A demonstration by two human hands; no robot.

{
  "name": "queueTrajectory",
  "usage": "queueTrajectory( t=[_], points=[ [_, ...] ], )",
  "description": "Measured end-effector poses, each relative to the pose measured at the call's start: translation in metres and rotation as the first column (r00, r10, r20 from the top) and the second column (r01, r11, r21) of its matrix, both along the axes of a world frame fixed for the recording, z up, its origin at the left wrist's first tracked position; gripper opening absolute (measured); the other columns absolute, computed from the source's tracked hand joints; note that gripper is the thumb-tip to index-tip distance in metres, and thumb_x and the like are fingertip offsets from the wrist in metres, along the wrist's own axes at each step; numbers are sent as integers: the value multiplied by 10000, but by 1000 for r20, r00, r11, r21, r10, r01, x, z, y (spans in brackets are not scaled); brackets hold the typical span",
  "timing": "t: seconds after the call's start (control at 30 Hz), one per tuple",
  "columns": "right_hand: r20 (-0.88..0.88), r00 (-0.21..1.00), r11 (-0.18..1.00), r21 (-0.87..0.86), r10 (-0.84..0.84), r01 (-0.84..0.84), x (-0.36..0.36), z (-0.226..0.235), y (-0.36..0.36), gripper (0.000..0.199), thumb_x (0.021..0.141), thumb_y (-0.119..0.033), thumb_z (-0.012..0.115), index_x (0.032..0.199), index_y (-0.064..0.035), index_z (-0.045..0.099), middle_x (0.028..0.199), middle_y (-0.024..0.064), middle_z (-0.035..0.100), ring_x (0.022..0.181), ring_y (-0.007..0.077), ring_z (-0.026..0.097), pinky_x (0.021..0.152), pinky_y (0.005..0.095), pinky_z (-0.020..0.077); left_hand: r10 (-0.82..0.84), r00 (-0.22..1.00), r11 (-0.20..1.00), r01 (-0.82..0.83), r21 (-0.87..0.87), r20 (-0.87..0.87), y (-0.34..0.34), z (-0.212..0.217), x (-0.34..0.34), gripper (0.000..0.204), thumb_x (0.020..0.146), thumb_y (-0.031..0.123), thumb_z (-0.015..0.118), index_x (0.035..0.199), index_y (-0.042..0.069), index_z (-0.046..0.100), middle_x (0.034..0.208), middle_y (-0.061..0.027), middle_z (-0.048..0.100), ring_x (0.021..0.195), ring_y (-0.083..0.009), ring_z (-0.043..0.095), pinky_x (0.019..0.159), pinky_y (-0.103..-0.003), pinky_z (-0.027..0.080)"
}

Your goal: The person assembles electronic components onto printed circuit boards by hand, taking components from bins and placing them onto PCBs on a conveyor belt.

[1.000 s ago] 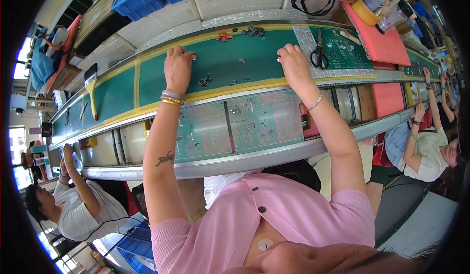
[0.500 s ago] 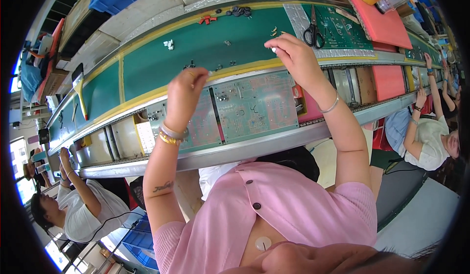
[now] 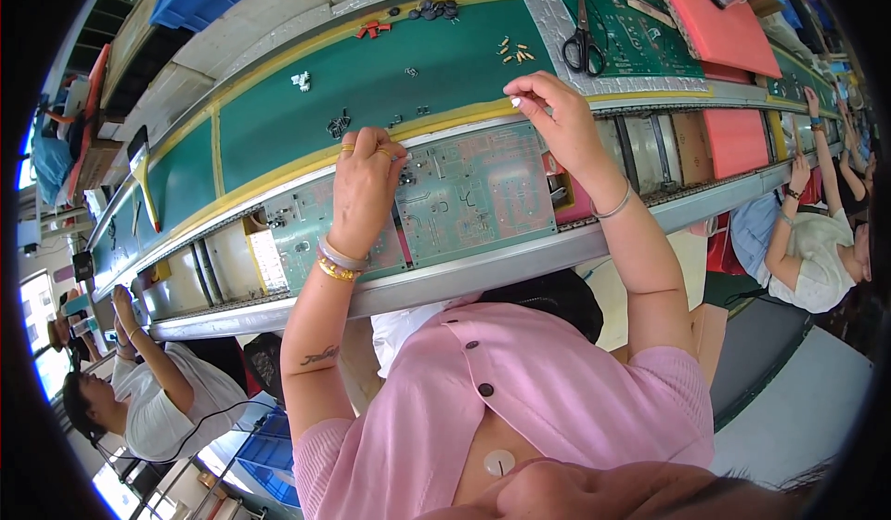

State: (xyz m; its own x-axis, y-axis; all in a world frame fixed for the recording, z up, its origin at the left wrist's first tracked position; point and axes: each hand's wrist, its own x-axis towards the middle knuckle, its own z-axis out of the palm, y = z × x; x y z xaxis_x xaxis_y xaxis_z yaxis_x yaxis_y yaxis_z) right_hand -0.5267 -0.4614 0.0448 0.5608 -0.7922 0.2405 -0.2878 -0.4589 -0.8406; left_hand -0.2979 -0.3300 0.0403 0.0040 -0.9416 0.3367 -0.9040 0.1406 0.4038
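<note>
Seen from above, a person in a pink top works at a long green bench (image 3: 278, 130) with a conveyor track along its near edge. A pale green circuit board (image 3: 473, 190) lies flat in that track, straight ahead of the person; it serves as the landmark here.

A second ago both hands were stretched out onto the green mat beyond the board, among loose small parts. Now both have drawn back toward the board. The left hand (image 3: 364, 186) rests over the board's left edge, fingers curled together and pressing down near its far left corner; whether a part sits under the fingertips cannot be told. The right hand (image 3: 555, 116) hovers just above the board's far right corner, thumb and forefinger pinched together on something very small and pale, too tiny to name.

This pull-back suggests that picking parts from the mat is done for now and fitting them onto the board is in hand.

Beyond the board, scissors (image 3: 583, 42) lie on a grey strip, with scattered small parts (image 3: 512, 52) to their left. Other workers sit at the same line, to the far left and far right of the board.
</note>
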Motion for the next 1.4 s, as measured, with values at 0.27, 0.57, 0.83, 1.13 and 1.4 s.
queueTrajectory(
  t=[0.27, 0.57, 0.83, 1.13, 1.4],
  points=[
    [-8, 1000, 999, 41, 14, -14, 3, -2, 0, 129, 853, 13, 587, 978, -7, 614, 901, 51, 604, 829, 135, 595, 730, 239, 485, -11, 1000, 1000, 11, -1, 27, 3, 2, 3, 116, 698, -13, 681, 805, 13, 643, 885, -90, 540, 855, -289, 527, 744, -379, 453],
    [18, 999, 998, -46, 34, -33, -5, 9, 14, 107, 814, 27, 622, 915, -5, 608, 890, 62, 614, 796, 163, 599, 681, 254, 477, 122, 975, 993, -120, 21, -187, -16, 16, 56, 109, 782, 37, 679, 891, 42, 682, 862, -86, 653, 719, -204, 620, 688, -290, 490],
    [-123, 989, 995, -38, 83, -88, -36, 17, 56, 118, 791, 33, 636, 894, -12, 602, 846, 76, 608, 754, 201, 589, 659, 287, 468, 90, 956, 994, -102, -28, -278, -65, 16, 56, 100, 776, 100, 697, 852, 35, 684, 823, -85, 660, 698, -217, 654, 642, -298, 511],
    [-143, 989, 999, 19, 47, -44, -55, 4, 82, 148, 771, 30, 654, 899, -20, 599, 861, 91, 613, 785, 226, 613, 688, 298, 491, 160, 986, 986, -162, -50, -38, -129, -6, 45, 116, 802, 163, 630, 868, 91, 693, 870, -100, 659, 801, -306, 637, 709, -404, 506],
    [-218, 970, 995, 28, 104, -101, -52, -10, 77, 116, 796, -26, 639, 902, -43, 596, 871, 91, 620, 810, 258, 610, 700, 331, 488, 186, 969, 982, -189, 0, 161, -151, -27, 88, 156, 807, 161, 632, 930, 88, 695, 932, -116, 633, 916, -317, 597, 806, -404, 477]
  ],
)
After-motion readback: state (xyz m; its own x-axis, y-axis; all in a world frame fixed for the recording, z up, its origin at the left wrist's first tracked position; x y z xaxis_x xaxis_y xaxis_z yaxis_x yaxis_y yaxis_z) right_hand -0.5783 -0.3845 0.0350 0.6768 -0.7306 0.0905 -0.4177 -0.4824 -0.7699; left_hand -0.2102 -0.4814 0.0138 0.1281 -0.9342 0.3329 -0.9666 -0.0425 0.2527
